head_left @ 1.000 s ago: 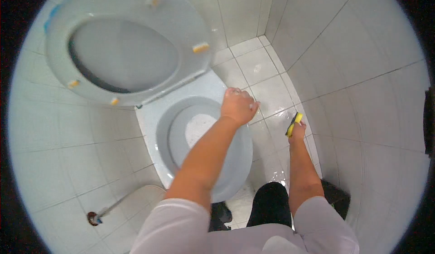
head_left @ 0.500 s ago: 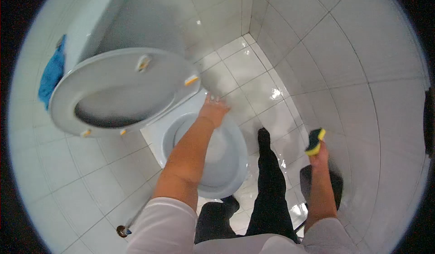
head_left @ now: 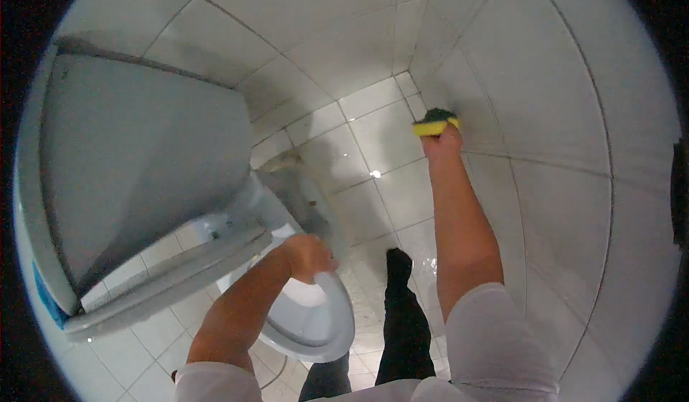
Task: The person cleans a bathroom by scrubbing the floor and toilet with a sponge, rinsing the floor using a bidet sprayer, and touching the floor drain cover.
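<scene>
My right hand (head_left: 442,142) is stretched forward, closed on a sponge (head_left: 433,127) with a yellow side and a dark green scouring side. The sponge is close to the tiled right wall near the far corner; whether it touches the tiles I cannot tell. My left hand (head_left: 308,256) rests at the far side of the white toilet bowl (head_left: 341,319), its fingers curled over the rim. Behind that arm the raised toilet seat and lid (head_left: 172,276) stand up against the grey-white cistern (head_left: 143,144).
Shiny wet-looking floor tiles (head_left: 377,136) lie beyond the bowl. A tiled wall (head_left: 552,208) closes the right side. A blue cloth (head_left: 47,298) shows at the left edge by the cistern. My dark-socked foot (head_left: 399,266) stands right of the bowl.
My right hand has carried the sponge forward and left, from low on the right to the far corner. My left hand stays at the toilet rim. The view has shifted toward the cistern and corner.
</scene>
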`<control>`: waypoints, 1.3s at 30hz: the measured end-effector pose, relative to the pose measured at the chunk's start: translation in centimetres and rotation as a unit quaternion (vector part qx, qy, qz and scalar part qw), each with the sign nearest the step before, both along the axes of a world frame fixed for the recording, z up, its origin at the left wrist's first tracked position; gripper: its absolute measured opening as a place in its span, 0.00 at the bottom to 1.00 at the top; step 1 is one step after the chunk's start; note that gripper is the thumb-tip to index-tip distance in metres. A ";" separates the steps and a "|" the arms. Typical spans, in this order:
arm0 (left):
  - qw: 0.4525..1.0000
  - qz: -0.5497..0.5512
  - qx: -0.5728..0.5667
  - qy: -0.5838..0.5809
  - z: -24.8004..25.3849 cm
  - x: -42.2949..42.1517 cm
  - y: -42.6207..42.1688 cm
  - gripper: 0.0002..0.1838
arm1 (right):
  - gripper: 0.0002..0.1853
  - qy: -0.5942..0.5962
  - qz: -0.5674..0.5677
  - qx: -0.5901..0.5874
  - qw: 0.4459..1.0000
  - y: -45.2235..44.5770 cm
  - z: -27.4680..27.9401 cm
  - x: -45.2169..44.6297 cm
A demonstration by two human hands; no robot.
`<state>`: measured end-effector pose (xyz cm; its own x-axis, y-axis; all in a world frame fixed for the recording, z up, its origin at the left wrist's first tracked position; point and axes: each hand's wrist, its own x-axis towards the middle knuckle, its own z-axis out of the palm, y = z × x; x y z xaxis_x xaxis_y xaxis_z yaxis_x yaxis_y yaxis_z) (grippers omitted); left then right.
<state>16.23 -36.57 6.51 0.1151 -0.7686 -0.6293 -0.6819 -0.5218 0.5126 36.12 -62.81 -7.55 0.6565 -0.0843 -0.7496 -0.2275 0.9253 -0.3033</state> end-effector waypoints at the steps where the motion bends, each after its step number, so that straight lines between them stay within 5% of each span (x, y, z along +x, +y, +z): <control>1: 0.999 0.019 -0.042 0.009 0.1 0.3 0.3 0.24 | 0.07 0.041 -0.004 -0.033 0.999 1.2 -0.4 1.9; 4: 0.994 0.046 -0.097 -0.005 -0.6 -0.5 1.0 0.24 | 0.06 0.120 0.003 -0.128 0.985 4.7 -1.2 7.5; 5: 0.996 0.045 -0.079 -0.005 -0.8 -0.8 1.1 0.23 | 0.05 -0.029 0.047 -0.385 0.921 5.3 -8.0 10.2; 6: 0.996 0.049 -0.077 0.001 -0.7 -0.5 1.1 0.23 | 0.05 -0.176 0.089 -0.603 0.773 5.8 -14.6 11.7; 8: 0.986 0.079 -0.144 0.029 -0.3 -0.1 0.9 0.21 | 0.05 -0.017 -0.023 -0.209 0.978 9.8 0.5 12.3; 11: 0.988 0.068 -0.137 0.013 -0.4 -0.3 0.9 0.21 | 0.06 -0.016 0.028 -0.335 0.942 14.3 -2.5 12.4; 13: 0.995 0.034 -0.086 0.025 -0.5 -1.0 1.0 0.21 | 0.07 0.118 0.147 -0.120 0.975 16.9 -5.2 10.2; 18: 0.962 0.118 -0.247 0.000 -1.3 -1.9 1.7 0.15 | 0.10 0.035 0.091 -0.179 0.979 15.0 -4.5 11.1; 23: 0.977 0.095 -0.193 -0.001 -1.2 -2.6 1.5 0.11 | 0.11 0.052 0.101 -0.235 0.965 15.9 -7.2 10.3; 25: 0.984 0.066 -0.163 -0.015 -1.1 -2.2 1.5 0.10 | 0.12 -0.055 0.116 -0.211 0.969 16.2 -9.5 9.7; 26: 0.980 0.083 -0.182 -0.010 -1.3 -2.4 1.6 0.08 | 0.12 -0.213 0.087 -0.090 0.969 15.5 -11.4 10.1; 27: 0.974 0.101 -0.200 -0.004 -1.3 -2.4 1.6 0.07 | 0.08 -0.115 0.134 -0.415 0.892 15.1 -3.6 9.1; 30: 0.979 0.099 -0.175 0.024 -1.1 -2.5 1.5 0.06 | 0.08 -0.054 0.006 -0.471 0.880 15.9 -5.1 10.4; 31: 0.979 0.100 -0.174 0.031 -1.6 -1.5 0.7 0.06 | 0.11 -0.047 0.139 -0.628 0.764 14.8 -8.3 10.1; 32: 0.986 0.077 -0.145 0.028 -1.3 -1.0 0.5 0.06 | 0.11 -0.044 0.146 -0.626 0.765 13.8 -10.7 8.3; 34: 0.991 0.058 -0.116 0.026 -0.8 -0.8 0.4 0.05 | 0.14 -0.181 0.365 -0.766 0.498 10.2 -14.6 4.6; 36: 0.993 0.009 -0.117 0.014 -0.9 -1.4 1.0 0.14 | 0.14 -0.197 0.307 -0.886 0.286 4.9 -18.6 0.8; 37: 0.993 0.013 -0.114 0.020 -0.9 -1.4 1.1 0.14 | 0.15 -0.146 0.334 -0.713 0.599 2.3 -18.0 -0.6; 38: 0.986 0.024 -0.151 -0.061 -1.1 -1.4 1.2 0.10 | 0.15 -0.059 0.369 -0.816 0.441 -0.2 -21.2 -3.0; 39: 0.971 0.032 -0.190 -0.140 -1.1 -1.3 1.1 0.06 | 0.16 0.057 0.433 -0.822 0.365 0.6 -16.7 -3.5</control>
